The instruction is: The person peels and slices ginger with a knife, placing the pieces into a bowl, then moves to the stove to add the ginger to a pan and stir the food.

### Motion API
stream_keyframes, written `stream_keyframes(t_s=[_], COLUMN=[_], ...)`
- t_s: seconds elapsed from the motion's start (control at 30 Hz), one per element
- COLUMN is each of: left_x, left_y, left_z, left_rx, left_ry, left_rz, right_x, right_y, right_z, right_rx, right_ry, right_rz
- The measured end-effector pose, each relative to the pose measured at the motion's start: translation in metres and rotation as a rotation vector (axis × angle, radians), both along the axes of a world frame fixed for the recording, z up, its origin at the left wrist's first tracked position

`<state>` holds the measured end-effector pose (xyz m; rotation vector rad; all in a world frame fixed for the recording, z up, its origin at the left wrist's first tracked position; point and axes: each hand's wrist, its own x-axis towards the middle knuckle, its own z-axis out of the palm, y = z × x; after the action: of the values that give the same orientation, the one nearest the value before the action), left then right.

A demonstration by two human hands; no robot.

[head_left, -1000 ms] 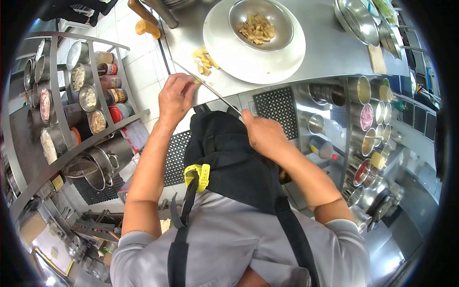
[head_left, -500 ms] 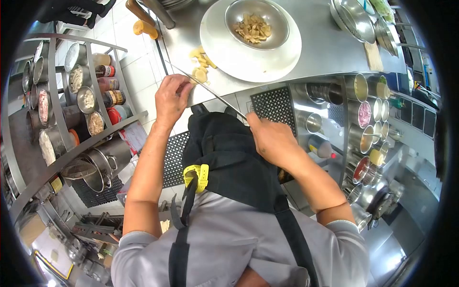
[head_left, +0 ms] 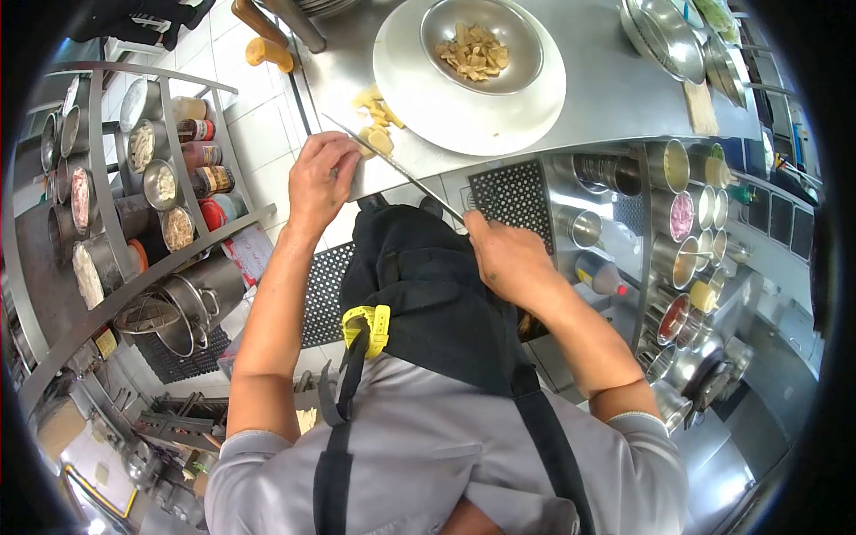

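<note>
My right hand (head_left: 513, 259) is closed around the handle of a knife (head_left: 415, 181), whose long thin blade reaches up and left across the table edge. Near the blade's far half, my left hand (head_left: 319, 181) has its fingers curled and pressed against a pale yellow piece of what looks like ginger (head_left: 367, 152), mostly hidden by the fingertips. More ginger slices (head_left: 382, 110) lie just beyond the blade. A steel bowl (head_left: 530, 67) of browner slices (head_left: 475, 55) sits on a large white round board (head_left: 499, 129).
Steel strainers and bowls (head_left: 655, 40) stand at the table's far right, beside a wooden block (head_left: 700, 107). A tan, lumpy object (head_left: 267, 53) is at the upper left. Racks of food containers (head_left: 160, 185) flank me on the left, and steel pots (head_left: 680, 214) on the right.
The blade has shifted slightly right and toward me, showing more of the cut slice behind it. My right hand has moved slightly right; my left hand stays nearly in place.
</note>
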<state>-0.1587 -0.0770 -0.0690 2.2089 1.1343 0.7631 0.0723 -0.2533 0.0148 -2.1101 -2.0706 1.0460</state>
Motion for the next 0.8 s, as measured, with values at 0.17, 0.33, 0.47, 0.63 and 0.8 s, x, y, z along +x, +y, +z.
stream_keyframes(t_s=[0.17,0.33,0.47,0.63,0.8], left_x=[0.001,0.001,0.001,0.001,0.001], left_y=[0.004,0.005,0.006,0.006,0.006], left_z=[-0.003,-0.006,-0.005,-0.003,-0.005], left_rx=[0.068,0.092,0.089,0.096,0.110], left_ry=[0.022,0.035,0.029,0.034,0.032], left_rz=[-0.039,-0.057,-0.054,-0.053,-0.052], right_x=[0.000,0.003,0.007,0.012,0.012], right_y=[0.004,0.008,-0.004,-0.011,-0.007], right_z=[-0.014,-0.002,0.013,0.014,0.015], right_rx=[-0.029,-0.070,-0.046,-0.055,-0.110], right_ry=[0.030,0.036,0.033,0.061,0.065], right_rz=[0.000,0.012,-0.017,-0.037,-0.007])
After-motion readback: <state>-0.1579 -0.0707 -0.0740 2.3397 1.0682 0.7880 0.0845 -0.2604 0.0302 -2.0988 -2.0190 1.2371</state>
